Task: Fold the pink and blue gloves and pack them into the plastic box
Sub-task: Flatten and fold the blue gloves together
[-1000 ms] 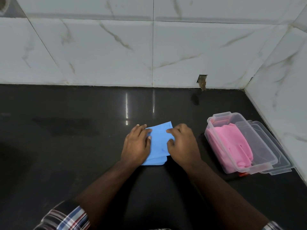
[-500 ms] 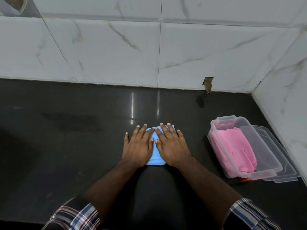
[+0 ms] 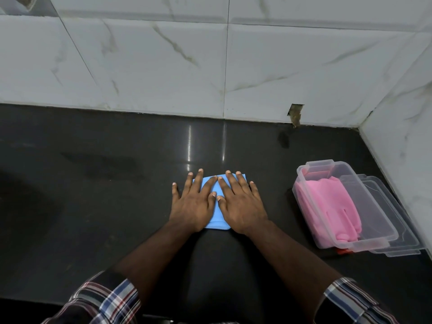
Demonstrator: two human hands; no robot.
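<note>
One folded blue glove [image 3: 216, 202] lies on the dark bench [image 3: 93, 183], pinned beneath both hands. The left hand [image 3: 192, 204] and the right hand [image 3: 240, 204] lie flat side by side, palms down, fingers straight and slightly spread, thumbs nearly meeting over the blue strip that shows between them. Both forearms reach forward from plaid sleeves [image 3: 105, 298]. To the right of the right hand, apart from it, one clear plastic box [image 3: 364, 206] holds folded pink gloves [image 3: 327, 206]; how many, I cannot tell. One clear lid [image 3: 397, 228] lies under the box's far-right side.
</note>
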